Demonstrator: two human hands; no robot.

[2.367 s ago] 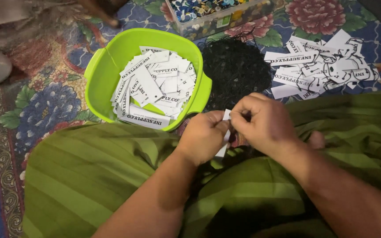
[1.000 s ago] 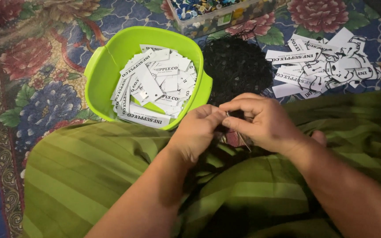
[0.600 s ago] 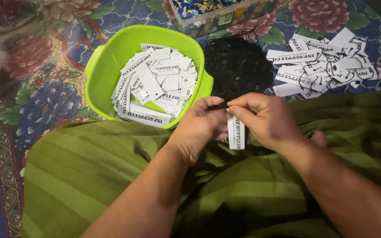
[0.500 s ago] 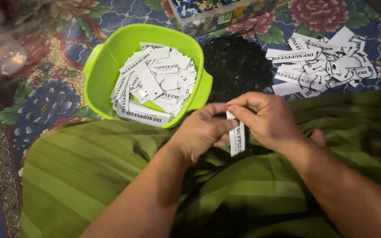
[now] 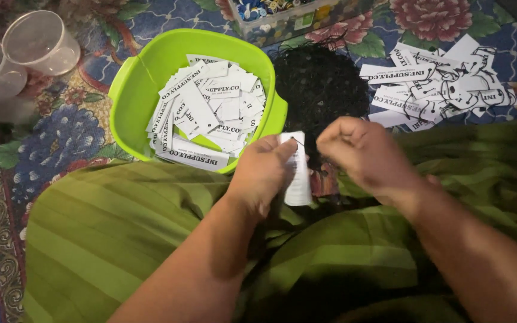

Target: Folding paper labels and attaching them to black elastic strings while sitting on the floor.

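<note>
My left hand (image 5: 261, 173) pinches a white paper tag (image 5: 299, 173) by its top edge, above my lap in green striped cloth (image 5: 121, 233). My right hand (image 5: 360, 152) is just right of the tag, fingers pinched on a thin black string that runs to the tag's top. A lime green tub (image 5: 133, 96) filled with white printed tags (image 5: 207, 116) sits just beyond my left hand. Beyond both hands lies a heap of black strings (image 5: 321, 84).
A pile of white tags with black strings (image 5: 444, 84) lies at the right on the floral rug (image 5: 55, 131). Two clear plastic cups (image 5: 37, 45) stand at the far left. A clear box of small coloured items (image 5: 282, 18) sits at the top.
The tag has passed from my right hand's grip to my left hand's. My right hand has drawn away to the right with the string. The clear cups have come into view at the left.
</note>
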